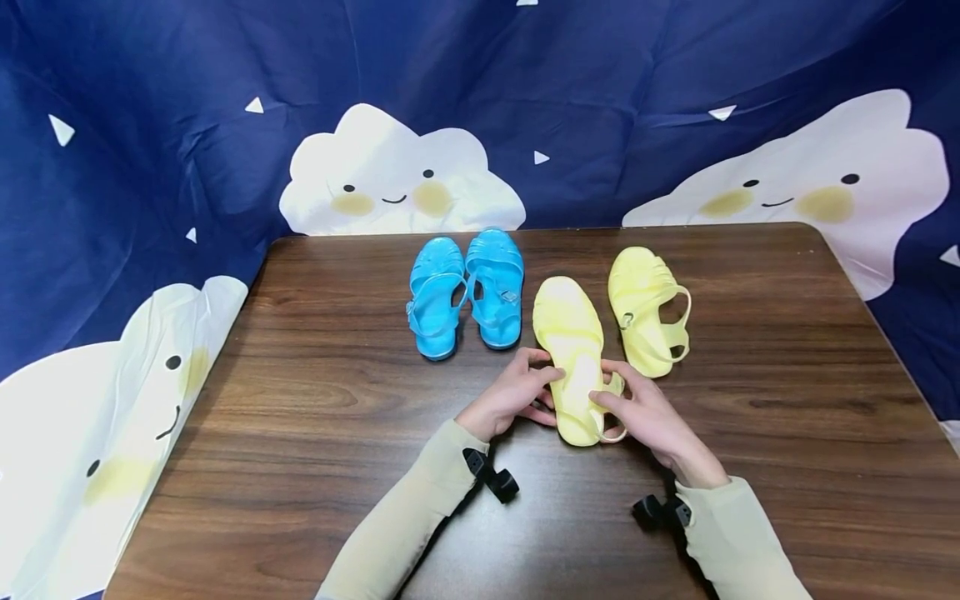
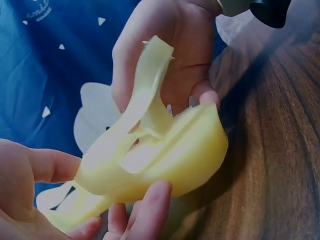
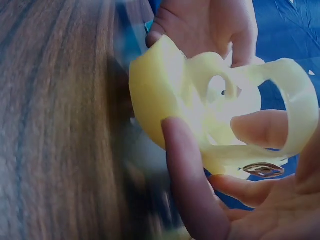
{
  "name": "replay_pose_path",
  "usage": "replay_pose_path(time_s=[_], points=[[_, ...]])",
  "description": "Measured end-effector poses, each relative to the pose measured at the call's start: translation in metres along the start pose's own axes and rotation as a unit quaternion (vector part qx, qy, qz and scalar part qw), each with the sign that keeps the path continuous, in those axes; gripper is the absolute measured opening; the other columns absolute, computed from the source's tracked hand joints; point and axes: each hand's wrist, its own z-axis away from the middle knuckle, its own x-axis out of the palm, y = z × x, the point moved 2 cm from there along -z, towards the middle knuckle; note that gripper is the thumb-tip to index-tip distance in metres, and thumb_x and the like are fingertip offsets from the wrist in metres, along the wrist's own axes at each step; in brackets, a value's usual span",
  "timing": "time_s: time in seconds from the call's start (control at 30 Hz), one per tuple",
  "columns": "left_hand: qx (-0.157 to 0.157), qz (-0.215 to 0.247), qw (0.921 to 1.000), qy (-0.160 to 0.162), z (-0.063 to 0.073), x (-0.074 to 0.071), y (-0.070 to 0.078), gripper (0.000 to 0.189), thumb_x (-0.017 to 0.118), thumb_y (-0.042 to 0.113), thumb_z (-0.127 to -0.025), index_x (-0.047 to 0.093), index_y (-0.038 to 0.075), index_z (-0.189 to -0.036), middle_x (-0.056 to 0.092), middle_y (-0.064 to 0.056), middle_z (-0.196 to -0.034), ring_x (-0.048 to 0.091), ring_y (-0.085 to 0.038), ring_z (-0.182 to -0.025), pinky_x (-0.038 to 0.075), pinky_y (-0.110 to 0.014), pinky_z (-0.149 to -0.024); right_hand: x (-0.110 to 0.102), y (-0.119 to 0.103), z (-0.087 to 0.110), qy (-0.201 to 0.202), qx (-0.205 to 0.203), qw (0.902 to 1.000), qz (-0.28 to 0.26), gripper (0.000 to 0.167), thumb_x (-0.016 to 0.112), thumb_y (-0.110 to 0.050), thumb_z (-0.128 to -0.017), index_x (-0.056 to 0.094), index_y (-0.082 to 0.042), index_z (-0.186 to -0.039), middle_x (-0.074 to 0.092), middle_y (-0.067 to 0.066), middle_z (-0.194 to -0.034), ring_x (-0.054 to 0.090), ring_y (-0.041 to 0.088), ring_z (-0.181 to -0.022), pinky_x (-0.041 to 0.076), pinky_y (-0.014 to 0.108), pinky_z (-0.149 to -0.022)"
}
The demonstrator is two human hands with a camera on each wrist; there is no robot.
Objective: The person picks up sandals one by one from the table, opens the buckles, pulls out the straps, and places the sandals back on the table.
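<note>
Both hands hold one yellow jelly sandal point(image 1: 567, 329) near the middle of the table, its toe pointing away from me. The left hand point(image 1: 516, 388) grips its left side, with the thumb at the footbed edge. On the other side the right hand point(image 1: 647, 410) pinches the heel part beside the ankle strap. That strap point(image 2: 145, 95) stands up in the left wrist view. A metal buckle point(image 3: 264, 170) shows in the right wrist view, near the right hand's fingers. The mate, another yellow sandal point(image 1: 641, 308), lies just to the right.
A pair of blue sandals, the left one point(image 1: 437, 300) and the right one point(image 1: 496, 287), stands side by side to the left of the yellow ones. The brown wooden table point(image 1: 315, 400) ends at a blue curtain point(image 1: 585, 75) with cloud faces.
</note>
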Motion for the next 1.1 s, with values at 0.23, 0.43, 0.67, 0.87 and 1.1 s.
replay_pose_path(time_s=[0.23, 0.43, 0.67, 0.87, 1.1], points=[[0.010, 0.006, 0.9999, 0.001, 0.002, 0.000, 0.003, 0.042, 0.058, 0.020, -0.095, 0.036, 0.013, -0.131, 0.052, -0.009, -0.091, 0.056, -0.017, -0.064, 0.058, -0.031, -0.056, 0.002, -0.003, 0.000, 0.004, -0.016, 0.9998, -0.007, 0.058, 0.056, -0.015, -0.096, 0.029, -0.002, -0.147, 0.034, 0.020, -0.134, 0.058, 0.013, -0.074, 0.057, 0.032, -0.057], [0.029, 0.005, 0.9996, 0.006, 0.005, 0.000, 0.006, 0.041, 0.057, 0.021, -0.096, 0.038, 0.015, -0.131, 0.053, -0.007, -0.086, 0.055, -0.016, -0.066, 0.054, -0.026, -0.054, 0.001, -0.007, 0.002, 0.008, -0.044, 0.9988, -0.020, 0.060, 0.056, -0.011, -0.096, 0.025, 0.001, -0.146, 0.039, 0.024, -0.140, 0.060, 0.011, -0.071, 0.056, 0.032, -0.055], [0.051, -0.001, 0.9986, 0.011, 0.011, 0.005, 0.016, 0.040, 0.057, 0.022, -0.096, 0.041, 0.016, -0.133, 0.057, -0.005, -0.097, 0.055, -0.015, -0.070, 0.053, -0.026, -0.059, -0.005, -0.015, 0.006, 0.009, -0.086, 0.9960, -0.022, 0.059, 0.054, -0.007, -0.096, 0.023, 0.004, -0.145, 0.041, 0.027, -0.140, 0.062, 0.007, -0.071, 0.056, 0.031, -0.056], [0.078, -0.038, 0.9961, 0.012, 0.017, 0.015, 0.027, 0.049, 0.057, 0.024, -0.097, 0.041, 0.016, -0.143, 0.061, -0.009, -0.115, 0.056, -0.013, -0.076, 0.057, -0.038, -0.075, -0.014, -0.019, 0.009, 0.031, -0.101, 0.9944, -0.004, 0.058, 0.054, -0.007, -0.096, 0.025, 0.003, -0.146, 0.042, 0.027, -0.141, 0.063, 0.006, -0.071, 0.057, 0.031, -0.056], [0.116, -0.045, 0.9922, 0.012, 0.018, 0.030, 0.034, 0.049, 0.058, 0.021, -0.096, 0.045, 0.010, -0.142, 0.060, -0.008, -0.115, 0.057, -0.009, -0.079, 0.056, -0.033, -0.075, -0.027, -0.020, 0.015, 0.063, -0.109, 0.9919, 0.020, 0.058, 0.054, -0.006, -0.096, 0.026, 0.004, -0.146, 0.040, 0.028, -0.135, 0.061, 0.008, -0.065, 0.058, 0.031, -0.057]])
